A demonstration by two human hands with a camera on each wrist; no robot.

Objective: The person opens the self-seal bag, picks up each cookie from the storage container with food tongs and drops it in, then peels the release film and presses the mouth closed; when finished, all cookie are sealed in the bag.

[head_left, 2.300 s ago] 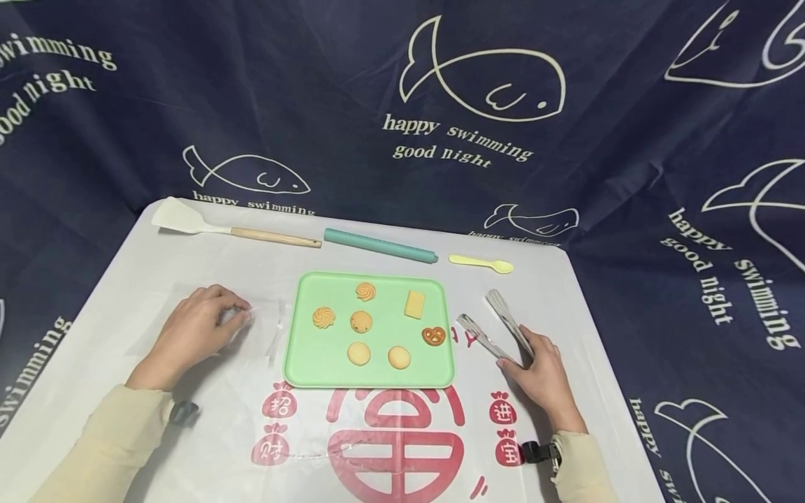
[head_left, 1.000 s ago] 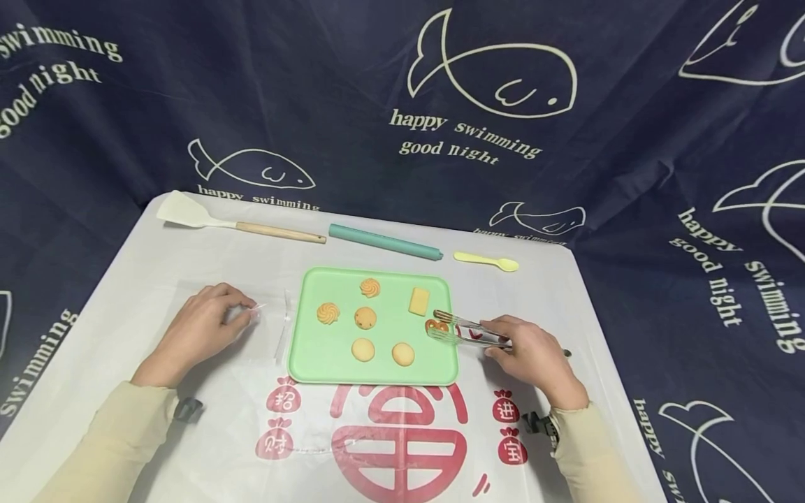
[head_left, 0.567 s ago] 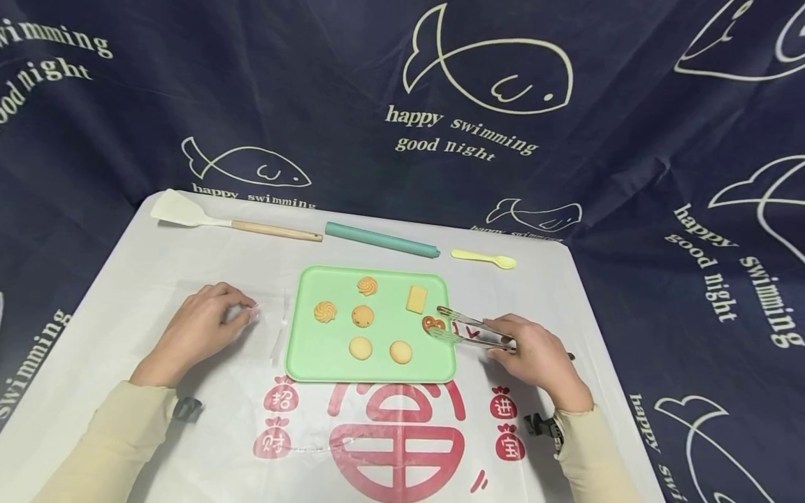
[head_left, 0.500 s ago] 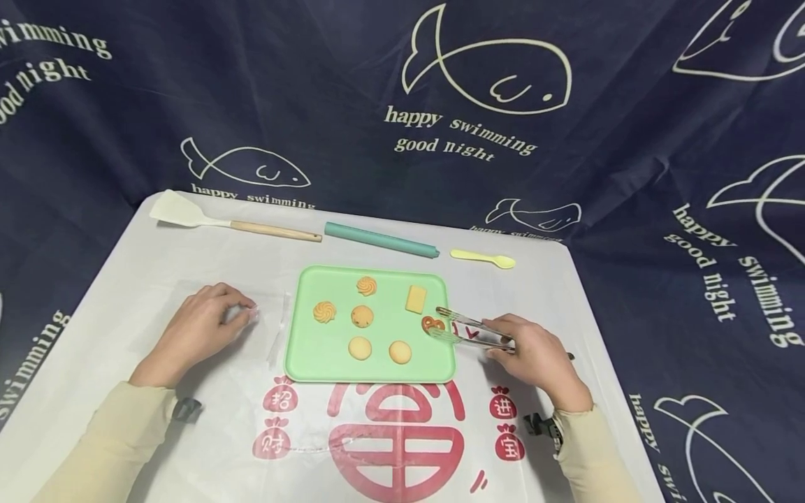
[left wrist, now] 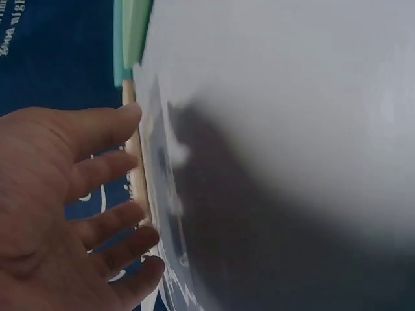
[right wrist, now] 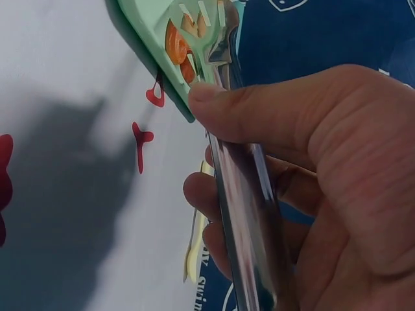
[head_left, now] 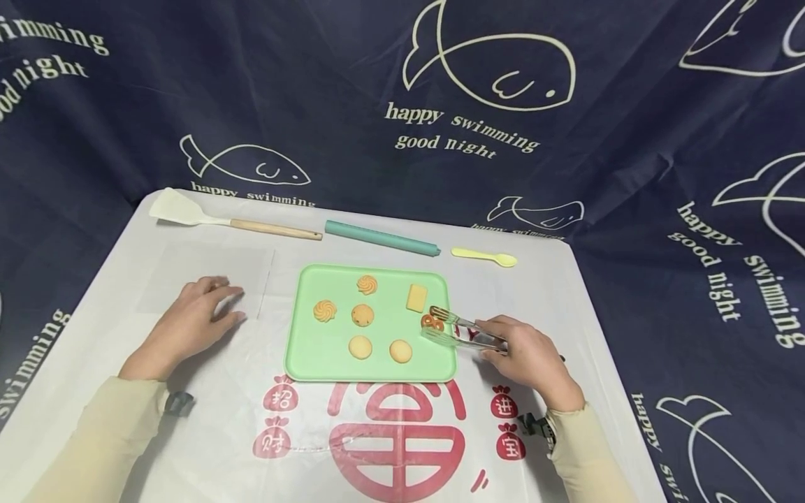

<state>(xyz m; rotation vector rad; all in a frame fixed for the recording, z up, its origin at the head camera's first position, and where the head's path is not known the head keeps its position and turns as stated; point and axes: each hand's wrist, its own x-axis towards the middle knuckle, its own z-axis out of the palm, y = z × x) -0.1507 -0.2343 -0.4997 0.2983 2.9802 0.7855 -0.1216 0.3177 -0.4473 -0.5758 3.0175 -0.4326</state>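
Note:
My right hand (head_left: 528, 356) grips metal tongs (head_left: 468, 324), thumb on one side and fingers on the other in the right wrist view. The tongs' parted tips straddle a brown pretzel cookie (head_left: 432, 321) at the right edge of a light green tray (head_left: 327, 363). On the same tray lie a rectangular biscuit (head_left: 416, 297), swirled cookies (head_left: 324, 311), a speckled round cookie (head_left: 362, 315) and plain round ones (head_left: 360, 347). My left hand (head_left: 185, 325) holds nothing, its fingers spread and relaxed by the near edge of a flat clear plastic bag (head_left: 207, 269).
Along the table's back edge lie a white spatula (head_left: 182, 209) with a wooden handle, a teal rod (head_left: 382, 238) and a yellow spoon (head_left: 484, 256). A dark blue printed cloth (head_left: 352, 84) hangs behind the table. Red characters mark the white tablecloth (head_left: 226, 433).
My left hand has let go of the clear bag and drawn slightly back to the left; the bag now lies flat. My right hand brought the tongs leftward from beside the tray to around the pretzel cookie.

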